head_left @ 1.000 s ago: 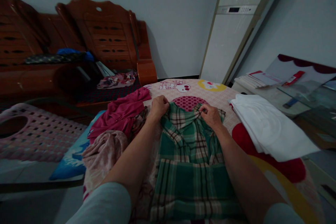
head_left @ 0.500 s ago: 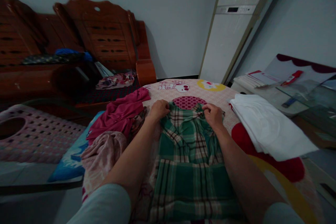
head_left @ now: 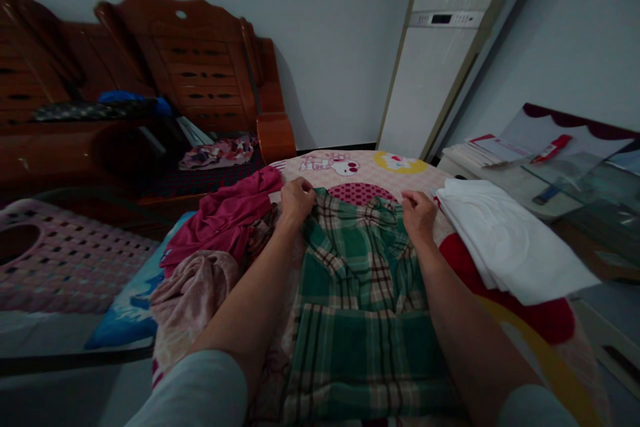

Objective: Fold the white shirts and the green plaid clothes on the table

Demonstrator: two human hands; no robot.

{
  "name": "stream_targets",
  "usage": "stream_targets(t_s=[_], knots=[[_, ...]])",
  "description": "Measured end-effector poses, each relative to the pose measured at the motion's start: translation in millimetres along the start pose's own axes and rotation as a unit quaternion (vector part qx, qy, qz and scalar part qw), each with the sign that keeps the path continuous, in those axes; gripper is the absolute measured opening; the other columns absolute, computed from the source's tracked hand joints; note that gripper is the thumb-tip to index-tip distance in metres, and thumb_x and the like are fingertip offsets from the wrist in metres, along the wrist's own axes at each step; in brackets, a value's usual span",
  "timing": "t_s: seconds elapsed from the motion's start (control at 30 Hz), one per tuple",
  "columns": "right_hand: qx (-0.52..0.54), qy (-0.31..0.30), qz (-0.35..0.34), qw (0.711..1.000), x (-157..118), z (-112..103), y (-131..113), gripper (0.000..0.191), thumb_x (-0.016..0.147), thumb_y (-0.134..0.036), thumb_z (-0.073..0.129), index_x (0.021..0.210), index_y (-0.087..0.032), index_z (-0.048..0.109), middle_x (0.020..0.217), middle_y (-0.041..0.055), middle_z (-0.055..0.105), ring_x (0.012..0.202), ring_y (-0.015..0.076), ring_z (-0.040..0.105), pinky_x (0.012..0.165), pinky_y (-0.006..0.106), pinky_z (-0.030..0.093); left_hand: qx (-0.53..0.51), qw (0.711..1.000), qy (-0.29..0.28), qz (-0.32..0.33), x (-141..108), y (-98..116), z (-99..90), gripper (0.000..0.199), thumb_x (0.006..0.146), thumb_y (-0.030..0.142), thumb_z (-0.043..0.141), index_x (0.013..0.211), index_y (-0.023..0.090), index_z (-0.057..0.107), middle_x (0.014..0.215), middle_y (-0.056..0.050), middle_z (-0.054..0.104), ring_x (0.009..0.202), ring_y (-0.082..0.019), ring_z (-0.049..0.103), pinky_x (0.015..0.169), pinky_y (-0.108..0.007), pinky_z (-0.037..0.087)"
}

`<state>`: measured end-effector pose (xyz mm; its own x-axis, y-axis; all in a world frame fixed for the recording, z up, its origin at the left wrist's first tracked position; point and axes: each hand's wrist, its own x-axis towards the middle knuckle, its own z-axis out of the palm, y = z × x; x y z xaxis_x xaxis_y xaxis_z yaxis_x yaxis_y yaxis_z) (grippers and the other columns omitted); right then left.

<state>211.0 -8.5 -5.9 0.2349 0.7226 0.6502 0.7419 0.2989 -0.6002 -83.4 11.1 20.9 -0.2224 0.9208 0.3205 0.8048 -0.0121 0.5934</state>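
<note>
A green plaid garment (head_left: 370,347) lies on the patterned table cover (head_left: 430,177), its lower part folded over and its top edge gathered. At its upper left corner, my left hand (head_left: 298,200) is closed, with the fingertips pinching the cloth. My right hand (head_left: 418,212) is beside the upper right corner, its fingers curled together; what they hold, if anything, is too small to make out.
Crumpled magenta cloth (head_left: 225,220) and pinkish cloth (head_left: 200,287) lie on the left. Folded white cloth (head_left: 505,233) lies on the right. Beyond are a wooden bench (head_left: 195,67), a woven basket (head_left: 85,260) and a glass shelf (head_left: 585,173).
My right hand has moved right, away from the garment's gathered top edge. My left hand has shifted slightly left and up, and the garment's top edge looks wider and flatter.
</note>
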Motion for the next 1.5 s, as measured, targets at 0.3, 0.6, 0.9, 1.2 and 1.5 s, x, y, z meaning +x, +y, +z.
stream_targets(t_s=[0.3, 0.6, 0.9, 1.2, 1.5], knots=[[-0.113, -0.044, 0.142, 0.982, 11.4, -21.2, 27.4, 0.036, 0.075, -0.017, 0.050, 0.100, -0.013, 0.075, 0.100, 0.0132, 0.075, 0.095, 0.0261, 0.067, 0.089, 0.037, 0.049, -0.004, 0.997, 0.007, 0.076, 4.1, -18.7, 23.5, 0.018, 0.082, 0.012, 0.051, 0.094, 0.015, 0.063, 0.093, -0.010, 0.071, 0.089, -0.021, 0.065, 0.084, -0.032, 0.049], [-0.163, -0.152, 0.080, 0.972, -1.4, -7.4, 30.6, 0.019, 0.074, -0.028, 0.060, 0.083, -0.018, 0.073, 0.091, 0.0103, 0.073, 0.090, 0.0251, 0.064, 0.085, 0.035, 0.047, 0.003, 0.975, -0.048, 0.215, -1.3, -7.3, 27.5, 0.025, 0.077, 0.012, 0.057, 0.100, 0.017, 0.068, 0.102, -0.009, 0.069, 0.100, -0.022, 0.062, 0.094, -0.035, 0.049], [-0.172, 0.020, 0.177, 0.969, 4.5, -20.3, 25.0, 0.033, 0.072, -0.015, 0.050, 0.098, -0.018, 0.071, 0.095, 0.0093, 0.072, 0.089, 0.0239, 0.064, 0.084, 0.035, 0.047, 0.056, 0.964, -0.160, 0.206, -8.2, -2.7, 29.1, 0.019, 0.078, 0.016, 0.063, 0.094, 0.017, 0.074, 0.091, -0.006, 0.071, 0.088, -0.020, 0.064, 0.087, -0.032, 0.050], [-0.211, -0.190, -0.056, 0.957, -2.4, 3.4, 8.0, 0.024, 0.084, -0.016, 0.054, 0.098, -0.018, 0.073, 0.096, 0.0120, 0.071, 0.097, 0.0259, 0.061, 0.090, 0.037, 0.044, 0.004, 0.957, -0.164, 0.238, -15.6, 20.5, 23.9, 0.021, 0.080, 0.013, 0.059, 0.095, 0.019, 0.074, 0.096, -0.006, 0.073, 0.091, -0.020, 0.065, 0.091, -0.031, 0.049], [-0.184, -0.178, -0.025, 0.966, -5.8, 10.6, 9.8, 0.024, 0.087, -0.015, 0.049, 0.094, -0.016, 0.073, 0.097, 0.0119, 0.071, 0.094, 0.0238, 0.061, 0.088, 0.034, 0.043, -0.081, 0.912, -0.239, 0.324, -40.7, 58.7, 35.5, 0.038, 0.084, 0.015, 0.057, 0.122, 0.018, 0.063, 0.120, -0.007, 0.068, 0.107, -0.020, 0.063, 0.097, -0.032, 0.048]])
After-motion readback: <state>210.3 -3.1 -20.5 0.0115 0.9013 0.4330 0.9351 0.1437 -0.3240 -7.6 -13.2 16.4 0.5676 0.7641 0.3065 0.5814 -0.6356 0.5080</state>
